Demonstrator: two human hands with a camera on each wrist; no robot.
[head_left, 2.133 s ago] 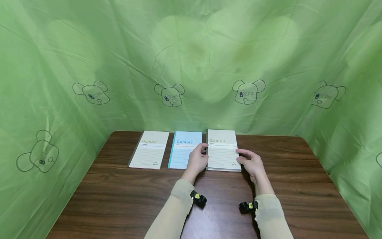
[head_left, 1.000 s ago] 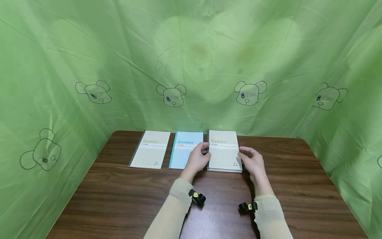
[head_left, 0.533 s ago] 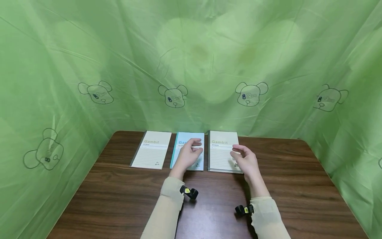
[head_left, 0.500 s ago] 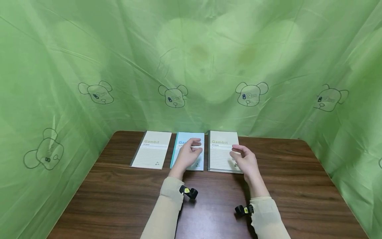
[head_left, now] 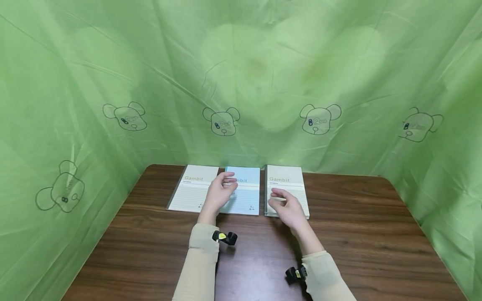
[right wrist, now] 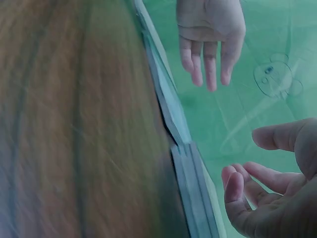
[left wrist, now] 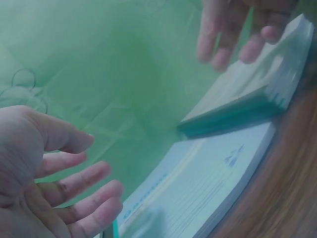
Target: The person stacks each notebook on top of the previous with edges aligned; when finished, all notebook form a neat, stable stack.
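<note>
Left hand [head_left: 219, 193] frame centre – fingers relaxed, apart, hovering over blue notebook [head_left: 244, 196], gripping nothing. Right hand [head_left: 287, 207] – loosely curled, empty, above right beige notebook [head_left: 288, 184].

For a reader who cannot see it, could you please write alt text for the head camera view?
A person's left hand hovers open over the left edge of a blue notebook, and the right hand hovers open over the lower left of a stack of cream notebooks. A third cream notebook lies further left on the dark wooden table, backed by a green curtain.
</note>
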